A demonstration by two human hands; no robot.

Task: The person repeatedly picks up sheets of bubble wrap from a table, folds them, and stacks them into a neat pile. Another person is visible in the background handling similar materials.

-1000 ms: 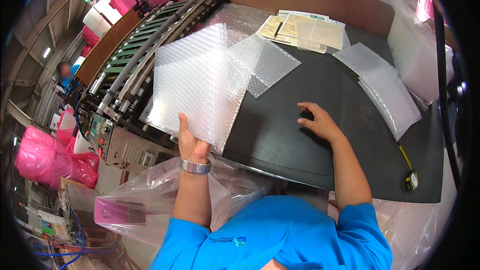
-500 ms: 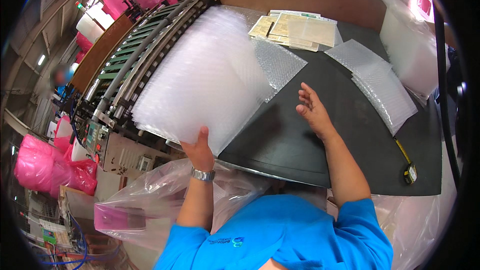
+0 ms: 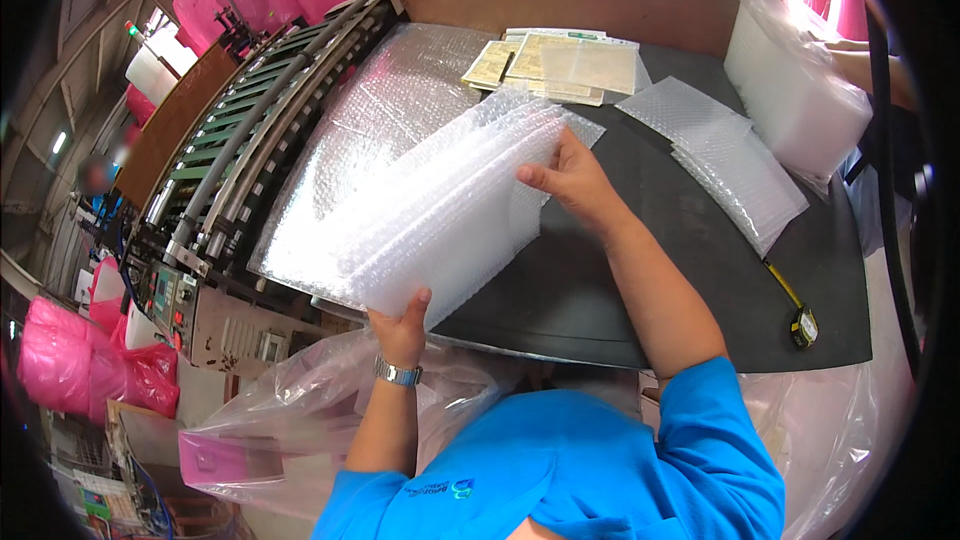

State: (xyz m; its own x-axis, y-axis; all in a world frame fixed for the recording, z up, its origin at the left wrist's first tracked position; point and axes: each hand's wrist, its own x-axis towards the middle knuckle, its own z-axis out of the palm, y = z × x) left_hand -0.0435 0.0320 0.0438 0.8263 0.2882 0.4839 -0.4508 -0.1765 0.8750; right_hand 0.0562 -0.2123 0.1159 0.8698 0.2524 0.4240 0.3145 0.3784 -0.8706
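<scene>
A stack of clear bubble wrap sheets is held up on edge over the dark table. My left hand grips its near end, thumb on the side facing me and fingers hidden behind. At the far end my right hand closes round the stack's corner, thumb toward me. Under and beyond the stack lies a wide bubble wrap sheet, spread flat beside the roller machine. To the right, a few smaller bubble wrap pieces overlap on the table.
Papers with a pen lie at the table's back. A yellow tape measure rests near the front right. A white wrapped block stands at the back right. The roller machine borders the left side. Clear plastic film hangs below the table edge.
My right hand has moved from empty air onto the stack's far end. The stack, earlier spread broad and blurred, is now narrower and tilted up, uncovering the flat sheet behind it.
</scene>
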